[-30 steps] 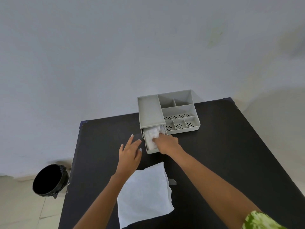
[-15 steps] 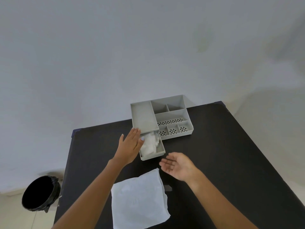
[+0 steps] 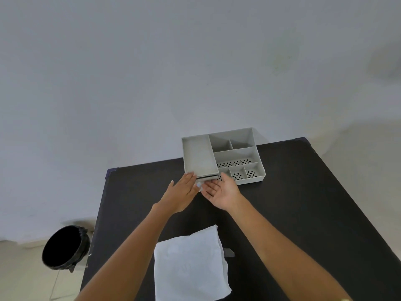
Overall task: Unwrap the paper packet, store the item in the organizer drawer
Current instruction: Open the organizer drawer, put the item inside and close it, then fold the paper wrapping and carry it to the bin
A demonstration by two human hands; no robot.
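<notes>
A black table [image 3: 303, 213] stands against a plain pale wall [image 3: 152, 72], a black bin [image 3: 65, 248] on the light floor [image 3: 26, 279].

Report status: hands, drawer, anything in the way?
Left hand and right hand open at the drawer front. Drawer nearly shut, item out of sight. Unfolded paper lies nearer; nothing blocking.

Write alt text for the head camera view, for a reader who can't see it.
Two bare hands, left hand and right hand, meet at the nearly shut drawer of a grey organizer on a black table. An unfolded white paper lies nearer; a black bin stands on the floor, left.
</notes>
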